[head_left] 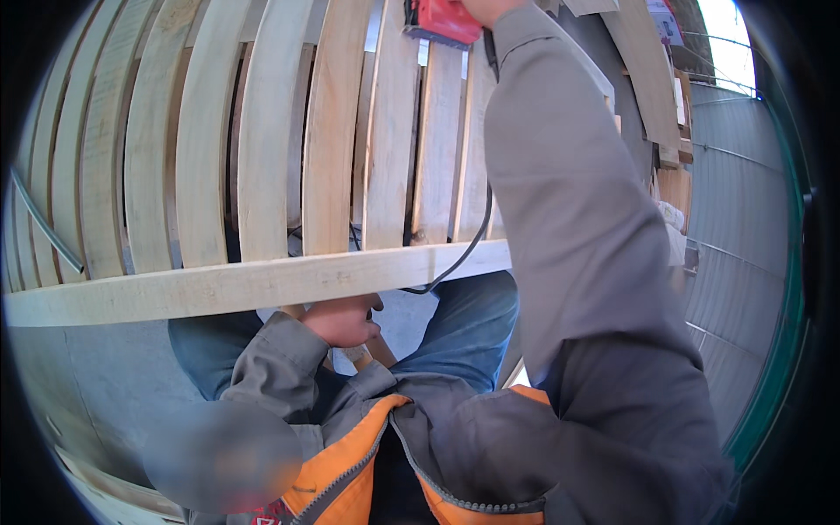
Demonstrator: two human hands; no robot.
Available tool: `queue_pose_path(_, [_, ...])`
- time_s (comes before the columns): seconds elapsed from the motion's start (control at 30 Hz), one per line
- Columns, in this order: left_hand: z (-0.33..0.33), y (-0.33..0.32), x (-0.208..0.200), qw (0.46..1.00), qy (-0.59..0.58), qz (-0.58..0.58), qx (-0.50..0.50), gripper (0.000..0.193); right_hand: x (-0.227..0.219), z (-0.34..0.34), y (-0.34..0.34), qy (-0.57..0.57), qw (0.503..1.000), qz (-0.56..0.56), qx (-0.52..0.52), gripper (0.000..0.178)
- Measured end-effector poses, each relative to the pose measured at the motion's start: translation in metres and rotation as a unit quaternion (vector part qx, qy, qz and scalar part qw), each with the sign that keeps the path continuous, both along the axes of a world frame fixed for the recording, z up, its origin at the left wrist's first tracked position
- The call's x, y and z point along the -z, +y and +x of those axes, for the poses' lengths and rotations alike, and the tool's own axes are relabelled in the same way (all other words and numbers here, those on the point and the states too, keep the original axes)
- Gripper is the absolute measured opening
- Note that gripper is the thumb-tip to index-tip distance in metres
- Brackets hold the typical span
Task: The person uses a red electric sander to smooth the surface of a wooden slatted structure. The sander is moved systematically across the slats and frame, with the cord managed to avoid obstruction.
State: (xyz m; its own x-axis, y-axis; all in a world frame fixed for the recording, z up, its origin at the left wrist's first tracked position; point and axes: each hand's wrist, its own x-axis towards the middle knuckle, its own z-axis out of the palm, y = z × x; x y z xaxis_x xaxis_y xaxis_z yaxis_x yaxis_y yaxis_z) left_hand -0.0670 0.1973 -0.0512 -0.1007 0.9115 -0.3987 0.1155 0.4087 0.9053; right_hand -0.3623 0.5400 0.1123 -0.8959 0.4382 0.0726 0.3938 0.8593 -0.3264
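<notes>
At the top edge, my right hand [490,7] is closed on a red electric sander [444,21], its flat base resting on the pale wooden slats [390,131]. The hand is partly cut off by the frame's edge. A black cord [472,245] runs down from the sander and over the near rail [262,284] of the slatted frame. Just below that rail, close to my lap, my left hand [341,322] has its fingers curled. Whatever lies inside them, if anything, is hidden.
A thin grey-green strip [48,223] lies over the slats at far left. Boards [643,74] and wood pieces [674,188] are stacked to the right, beside a corrugated metal surface [735,201] with a green edge. Concrete floor [114,376] shows beyond my knees.
</notes>
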Motion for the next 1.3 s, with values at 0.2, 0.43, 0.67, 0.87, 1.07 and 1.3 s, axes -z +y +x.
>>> queue_pose_path(0.2, [0.008,-0.003,0.005,0.999,0.007,-0.029,0.017,0.049,-0.001,0.086,-0.026,-0.062,0.993,0.020,0.096,0.085])
queue_pose_path(0.43, [0.015,-0.008,0.007,0.999,0.032,-0.036,0.024,0.049,-0.002,0.176,-0.085,-0.067,0.989,0.029,0.130,0.079])
queue_pose_path(0.67, [0.018,-0.007,0.013,0.998,0.051,-0.041,0.025,0.050,-0.011,0.236,-0.118,-0.060,0.988,-0.001,0.139,0.075])
queue_pose_path(0.87, [0.020,-0.010,0.016,0.996,0.080,-0.034,0.032,0.049,-0.014,0.260,-0.140,-0.088,0.987,-0.008,0.133,0.081])
queue_pose_path(1.07, [0.016,-0.005,0.009,0.997,0.054,-0.039,0.050,0.052,-0.008,0.284,-0.139,-0.073,0.987,-0.004,0.146,0.081])
queue_pose_path(1.3, [0.019,0.001,0.008,0.998,0.024,-0.010,0.052,0.052,-0.011,0.242,-0.116,-0.068,0.985,-0.013,0.161,0.081])
